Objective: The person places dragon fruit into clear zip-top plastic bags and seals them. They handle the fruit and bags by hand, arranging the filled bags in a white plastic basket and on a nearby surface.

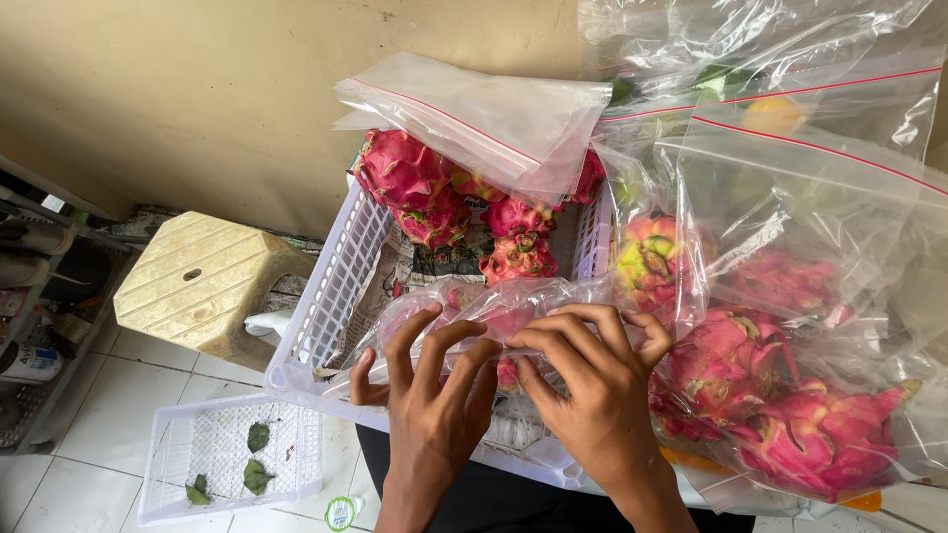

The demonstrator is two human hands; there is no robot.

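White basket (331, 296) below; both hands (513, 380) pinching clear bag (494, 306), apparently lying left-right, fruit inside.

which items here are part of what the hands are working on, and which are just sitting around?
In hand:
left hand and right hand, both pressing the clear zip bag
loose dragon fruits in the white basket
filled bags of dragon fruit
empty zip bags

Lying about:
beige plastic stool
small white tray with leaves
shelf with bottles
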